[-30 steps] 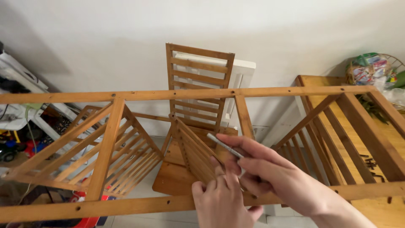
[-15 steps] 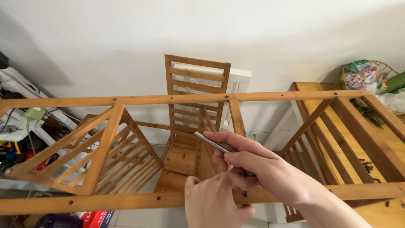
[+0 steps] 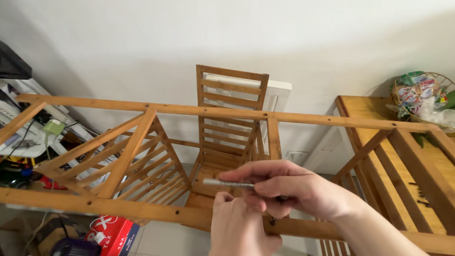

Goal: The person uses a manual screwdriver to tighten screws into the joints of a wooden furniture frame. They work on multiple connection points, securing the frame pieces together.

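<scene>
Two hands, lower centre: right hand (image 3: 303, 189) pinches slim silver metal hex key (image 3: 228, 183); left hand (image 3: 241, 227) curls closed on slatted brown wooden rack frame (image 3: 142, 208). Key likely light, rigid, slippery; grip mid-shaft.

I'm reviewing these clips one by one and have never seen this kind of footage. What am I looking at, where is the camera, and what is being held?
There is no machine here: one camera worn on a person's head looks down at their two bare hands. The right hand pinches a thin metal tool, probably a hex key. The left hand is below it, against the near rail of a wooden slatted shelf frame. A separate slatted panel leans on the white wall behind. A basket sits on a wooden table at right; a red box lies on the floor.
</scene>
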